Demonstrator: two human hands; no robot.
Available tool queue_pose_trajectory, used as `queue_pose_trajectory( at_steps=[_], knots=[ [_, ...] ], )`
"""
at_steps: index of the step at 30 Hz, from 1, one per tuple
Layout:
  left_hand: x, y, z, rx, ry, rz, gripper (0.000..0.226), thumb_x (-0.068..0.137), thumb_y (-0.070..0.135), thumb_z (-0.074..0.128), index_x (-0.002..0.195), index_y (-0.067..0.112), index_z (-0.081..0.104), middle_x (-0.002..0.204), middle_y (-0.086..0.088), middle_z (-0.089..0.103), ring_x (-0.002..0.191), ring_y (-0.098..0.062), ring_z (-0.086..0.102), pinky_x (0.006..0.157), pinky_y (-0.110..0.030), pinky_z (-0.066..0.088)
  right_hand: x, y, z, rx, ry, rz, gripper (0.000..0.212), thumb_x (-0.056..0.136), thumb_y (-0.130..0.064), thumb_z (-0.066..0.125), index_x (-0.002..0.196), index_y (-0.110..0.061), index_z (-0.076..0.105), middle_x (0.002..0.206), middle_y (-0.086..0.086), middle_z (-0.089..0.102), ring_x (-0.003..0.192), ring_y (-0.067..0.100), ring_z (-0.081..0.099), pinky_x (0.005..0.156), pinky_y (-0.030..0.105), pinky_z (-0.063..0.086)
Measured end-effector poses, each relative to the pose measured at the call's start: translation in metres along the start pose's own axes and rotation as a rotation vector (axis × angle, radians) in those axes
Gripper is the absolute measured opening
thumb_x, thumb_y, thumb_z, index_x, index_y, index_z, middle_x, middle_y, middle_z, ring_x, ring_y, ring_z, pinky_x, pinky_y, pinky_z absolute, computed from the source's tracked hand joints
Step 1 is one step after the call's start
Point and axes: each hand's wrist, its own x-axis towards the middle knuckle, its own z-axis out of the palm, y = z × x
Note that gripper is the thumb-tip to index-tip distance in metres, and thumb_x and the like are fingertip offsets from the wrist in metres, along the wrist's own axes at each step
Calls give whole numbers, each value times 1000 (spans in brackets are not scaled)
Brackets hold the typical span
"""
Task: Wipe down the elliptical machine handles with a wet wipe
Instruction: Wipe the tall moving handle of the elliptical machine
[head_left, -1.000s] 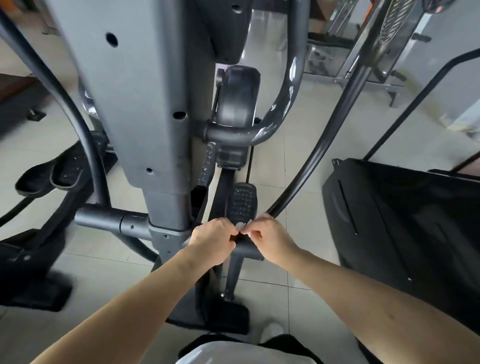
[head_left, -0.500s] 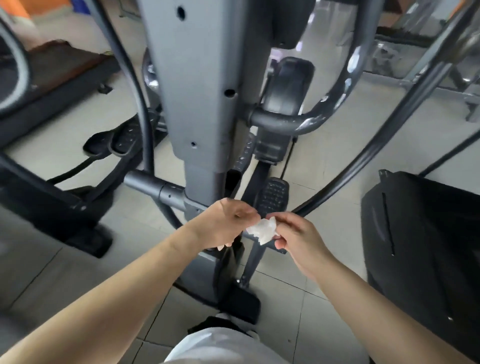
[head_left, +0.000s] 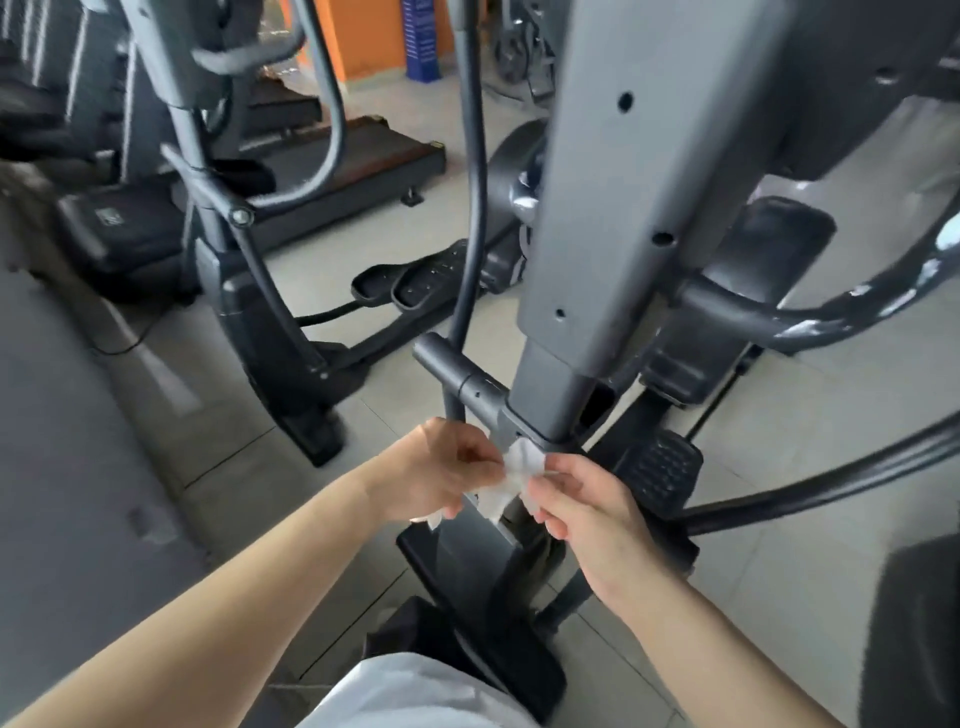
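Wipe (head_left: 511, 475) opened wider vs 1 s ago; L grip (head_left: 441, 470) & R grip (head_left: 587, 506) pinch its edges; handles (head_left: 471, 197) not yet wiped.

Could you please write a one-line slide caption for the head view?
A white wipe pinched between left hand and right hand, by the elliptical's grey column.

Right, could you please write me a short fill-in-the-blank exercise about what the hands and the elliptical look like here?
1. The left hand and right hand both pinch a ____ wet wipe.
2. The curved handle with pale patches is on the person's ____ side.
3. The far wall is painted ____.
Missing words: white; right; orange.
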Motion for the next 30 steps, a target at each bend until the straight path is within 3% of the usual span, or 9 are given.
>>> queue_pose_trajectory(
  at_steps=[3, 6, 10, 14, 18, 21, 25, 28, 30],
  knots=[
    [5, -15, -33, -20, 51, -18, 17, 96, 28, 65, 85, 17, 71, 62, -5, 67, 52, -12, 62, 52, -29, 51, 27, -1, 17, -19, -20, 34, 18, 92, -2, 72, 109, -9, 74, 74, 3, 65, 59, 9, 51, 52, 19, 39],
    [18, -37, -67, -61, 81, -5, 19, 98, 28, 61, 86, 17, 70, 72, -18, 72, 53, -15, 62, 50, -31, 51, 58, -2, 43, -79, -50, 29, 22, 79, -19, 79, 101, -19, 77, 73, 1, 63, 59, 9, 52, 51, 19, 39],
    [52, -76, -119, -189, 96, -7, 16, 98, 20, 58, 89, 10, 68, 57, -6, 66, 49, -13, 59, 43, -22, 45, 113, 3, 87, -85, 9, 45, 36, 68, -33, 81, 102, -22, 76, 76, 5, 61, 63, 12, 51, 53, 22, 39],
    [103, -120, -188, -423, 107, -36, 17, 100, 13, 56, 91, 4, 67, 57, 0, 61, 49, -20, 58, 51, -26, 49, 168, 1, 141, -137, 110, 35, 33, 72, -36, 80, 102, -23, 76, 79, 4, 62, 60, 10, 50, 54, 20, 41],
    [148, -143, -252, -427, -32, -5, 14, 100, 12, 57, 89, 9, 66, 59, -8, 61, 46, -22, 55, 51, -26, 46, 212, -7, 189, -286, 335, 30, 12, 91, -18, 76, 101, -25, 76, 64, 3, 62, 56, 13, 54, 50, 19, 42],
    [175, -144, -279, -333, -149, 60, 13, 99, 18, 60, 88, 16, 65, 55, -2, 60, 43, -18, 55, 57, -31, 47, 233, -17, 214, -339, 608, 28, 9, 97, -11, 70, 103, -18, 69, 75, 2, 76, 61, 16, 70, 53, 23, 52],
    [198, -130, -292, -257, -236, 197, 17, 101, 25, 61, 85, 19, 64, 55, 11, 61, 44, -16, 56, 45, -23, 44, 245, -29, 238, -164, 709, 12, 6, 96, -4, 71, 97, -11, 69, 82, 10, 77, 71, 28, 77, 52, 28, 57],
    [205, -111, -289, -171, -316, 305, 20, 102, 31, 62, 84, 22, 63, 63, 15, 63, 47, -15, 59, 44, -23, 45, 252, -38, 248, 110, 675, 17, 10, 98, -8, 69, 107, -9, 75, 92, 12, 79, 84, 28, 78, 70, 38, 64],
    [207, -97, -287, -157, -369, 360, 23, 101, 36, 63, 81, 26, 63, 67, 17, 64, 47, -6, 59, 44, -18, 44, 254, -44, 248, 154, 628, -10, 16, 100, -10, 68, 112, -5, 77, 91, 13, 78, 84, 22, 76, 83, 43, 64]
  ],
)
